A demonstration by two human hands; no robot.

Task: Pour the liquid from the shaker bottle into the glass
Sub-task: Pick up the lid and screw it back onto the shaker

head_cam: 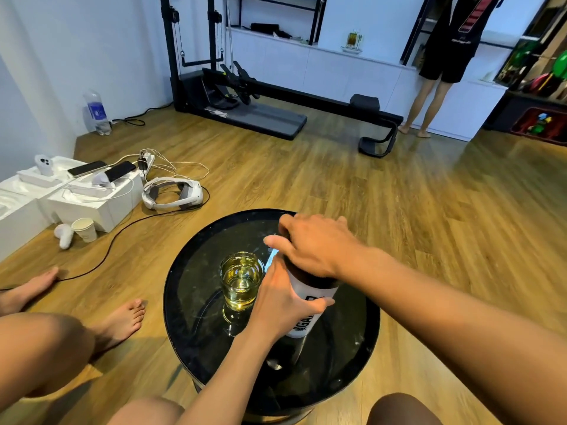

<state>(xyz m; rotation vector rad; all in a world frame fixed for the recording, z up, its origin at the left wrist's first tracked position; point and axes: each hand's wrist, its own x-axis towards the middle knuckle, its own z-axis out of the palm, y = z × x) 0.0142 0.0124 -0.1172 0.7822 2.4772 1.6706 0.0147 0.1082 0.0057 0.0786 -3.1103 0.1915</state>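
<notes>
A white shaker bottle (310, 317) with black lettering stands upright on the round black table (196, 305). My left hand (280, 297) wraps around its body from the left. My right hand (316, 243) sits on top, fingers closed over its dark lid, which is mostly hidden. Just left of the bottle stands a clear glass (241, 282) holding yellow liquid about halfway up. The glass is close to my left hand; I cannot tell whether they touch.
Another person's bare legs and feet (122, 320) lie left of the table. On the floor farther left are white boxes (92, 204) with phones, a headset (171, 193), cables and a paper cup (85, 230). A person (441, 65) stands by the back shelves.
</notes>
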